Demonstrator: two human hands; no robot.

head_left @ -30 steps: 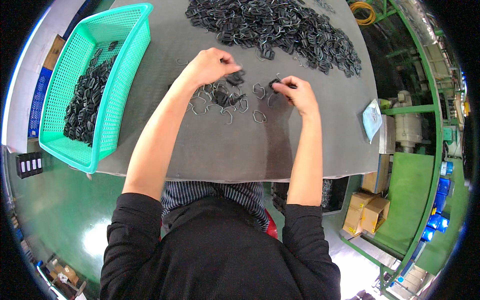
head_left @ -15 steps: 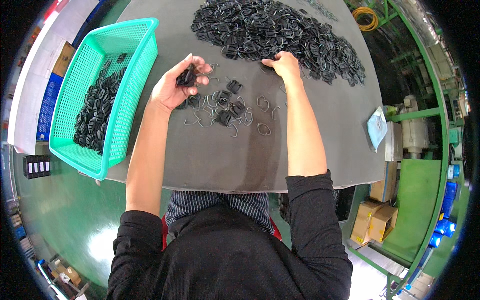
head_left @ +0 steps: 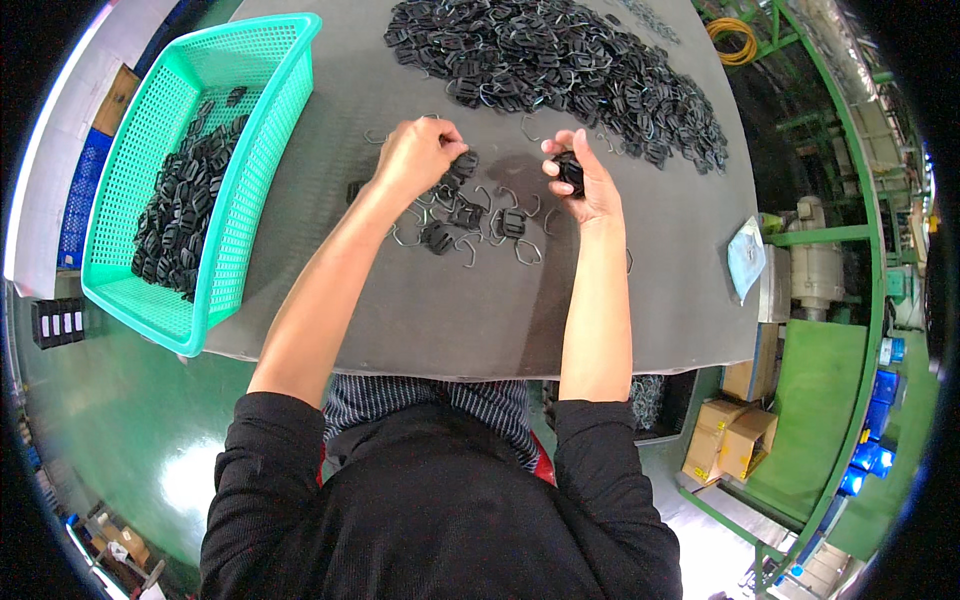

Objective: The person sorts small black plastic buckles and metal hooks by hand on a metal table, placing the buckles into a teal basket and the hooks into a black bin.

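My left hand (head_left: 418,158) reaches over a loose cluster on the grey table, fingertips pinched at the edge of a black plastic buckle (head_left: 463,166). To its right, my right hand (head_left: 590,185) is raised with the palm turned inward and fingers curled round black plastic buckles (head_left: 569,174); how many it holds is hidden. Below the hands lie several more black buckles (head_left: 465,213) tangled with bent metal wire hooks (head_left: 528,252). Beyond them spreads a large heap of black buckles with wire hooks (head_left: 560,60).
A green plastic basket (head_left: 205,300), partly filled with black buckles (head_left: 185,215), stands at the table's left. A light blue packet (head_left: 746,262) lies at the right table edge. Cardboard boxes (head_left: 728,440) and a green metal frame (head_left: 872,300) are off to the right.
My right hand has come back from the heap's near edge, now holding black buckles. My left hand has moved right and turned palm down over the cluster. Another buckle lies at the cluster's right side.
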